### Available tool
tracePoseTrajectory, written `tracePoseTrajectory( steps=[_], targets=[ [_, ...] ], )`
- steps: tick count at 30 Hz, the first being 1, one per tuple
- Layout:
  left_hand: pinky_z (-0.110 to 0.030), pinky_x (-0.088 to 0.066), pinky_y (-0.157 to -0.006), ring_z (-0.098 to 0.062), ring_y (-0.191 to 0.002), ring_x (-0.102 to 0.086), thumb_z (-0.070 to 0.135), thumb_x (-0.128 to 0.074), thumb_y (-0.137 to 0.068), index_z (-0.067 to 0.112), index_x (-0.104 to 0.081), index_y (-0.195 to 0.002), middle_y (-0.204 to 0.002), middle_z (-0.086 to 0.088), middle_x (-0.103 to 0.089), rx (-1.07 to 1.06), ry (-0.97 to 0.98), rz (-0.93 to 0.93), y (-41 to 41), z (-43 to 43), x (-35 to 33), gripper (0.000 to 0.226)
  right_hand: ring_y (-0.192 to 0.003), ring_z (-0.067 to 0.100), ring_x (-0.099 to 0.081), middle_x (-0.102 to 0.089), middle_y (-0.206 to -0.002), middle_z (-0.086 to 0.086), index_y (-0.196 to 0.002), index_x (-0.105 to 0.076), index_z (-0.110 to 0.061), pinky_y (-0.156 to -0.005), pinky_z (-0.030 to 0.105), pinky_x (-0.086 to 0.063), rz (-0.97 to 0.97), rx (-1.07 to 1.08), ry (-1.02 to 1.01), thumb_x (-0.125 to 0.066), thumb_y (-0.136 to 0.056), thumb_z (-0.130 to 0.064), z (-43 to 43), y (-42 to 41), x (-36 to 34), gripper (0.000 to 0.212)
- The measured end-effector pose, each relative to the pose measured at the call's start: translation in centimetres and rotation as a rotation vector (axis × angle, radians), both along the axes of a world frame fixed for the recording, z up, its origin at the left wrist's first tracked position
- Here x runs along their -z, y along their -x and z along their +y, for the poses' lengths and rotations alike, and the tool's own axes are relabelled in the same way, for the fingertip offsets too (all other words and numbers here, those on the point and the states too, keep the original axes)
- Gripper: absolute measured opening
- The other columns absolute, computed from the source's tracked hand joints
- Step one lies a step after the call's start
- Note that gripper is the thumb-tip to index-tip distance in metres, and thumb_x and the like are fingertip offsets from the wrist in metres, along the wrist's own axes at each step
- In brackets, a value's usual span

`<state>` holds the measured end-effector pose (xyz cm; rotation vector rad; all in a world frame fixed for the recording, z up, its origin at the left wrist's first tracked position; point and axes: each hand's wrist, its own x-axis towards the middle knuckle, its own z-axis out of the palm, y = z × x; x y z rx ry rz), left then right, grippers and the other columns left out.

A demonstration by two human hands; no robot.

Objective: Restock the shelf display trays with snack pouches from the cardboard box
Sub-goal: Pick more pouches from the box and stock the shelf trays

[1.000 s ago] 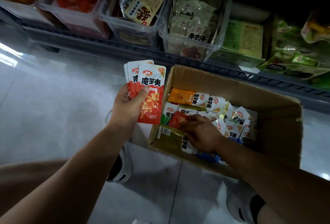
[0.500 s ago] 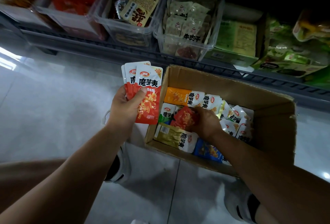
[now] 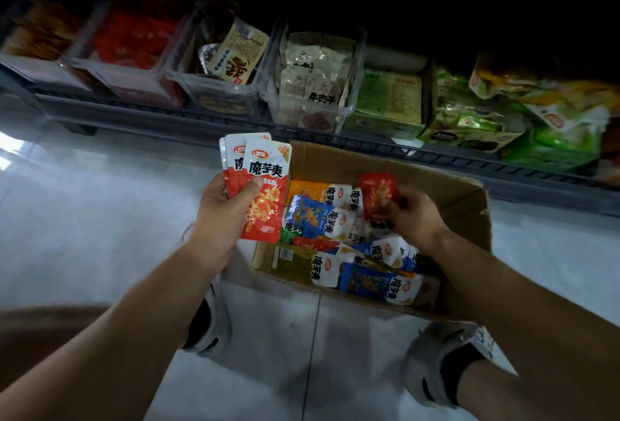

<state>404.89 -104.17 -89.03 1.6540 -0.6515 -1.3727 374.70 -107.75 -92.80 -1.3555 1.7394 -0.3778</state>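
Left hand [image 3: 223, 219] grips a fanned stack of red pouches [image 3: 260, 185] upright, thumb across the front, likely collecting one flavour. Right hand [image 3: 414, 216] pinches another red pouch [image 3: 377, 194] just above the cardboard box [image 3: 463, 199] on the floor, fingers [image 3: 397, 201] curled round its lower edge. The mixed pouches [image 3: 322, 216] lie loose inside. Shelf trays [image 3: 214, 92] sit beyond, far side.

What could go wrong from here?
1. The left hand holds a fanned, uneven stack of red pouches; adding another may make some slide out onto the floor.
2. The right hand pinches the single red pouch by its lower end over the cardboard box; that thin grip may drop it back in.
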Motion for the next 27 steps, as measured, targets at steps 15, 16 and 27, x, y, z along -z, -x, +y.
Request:
tracePoseTrajectory(
  steps=[15,16,27],
  targets=[
    [-0.046,-0.057,-0.095,-0.025,-0.103,-0.075,0.035,-0.065,-0.097,0.021,-0.061,-0.129,-0.111,-0.006,-0.078,0.187,-0.139,0.275,4.0,1.5,-3.0,0.035,-0.100,0.009,-0.066,-0.066,-0.115,-0.007,-0.130,-0.058,-0.045,-0.083,0.028,-0.057,-0.213,-0.552,-0.152,-0.071,-0.091,-0.014,-0.2,-2.5,-10.8,0.052],
    [-0.045,-0.057,-0.095,-0.025,-0.103,-0.075,0.036,-0.065,-0.097,0.021,-0.061,-0.128,-0.110,-0.006,-0.078,0.194,-0.156,0.293,3.9,1.5,-3.1,0.035,-0.100,0.006,-0.065,-0.064,-0.117,-0.012,-0.131,-0.058,-0.049,-0.086,0.027,-0.056,-0.118,-0.608,-0.136,-0.072,-0.091,-0.016,-0.4,-2.5,-11.2,0.054],
    [-0.049,-0.057,-0.097,-0.030,-0.105,-0.074,0.018,-0.075,-0.091,0.022,-0.060,-0.130,-0.113,-0.010,-0.077,0.478,-0.176,0.252,4.6,1.2,-4.0,0.042,-0.128,0.012,-0.038,-0.048,-0.139,-0.007,-0.143,-0.047,-0.032,-0.112,0.042,-0.034,0.361,-0.549,0.447,-0.081,-0.079,-0.038,-0.3,-5.3,-13.1,0.072]
  ],
)
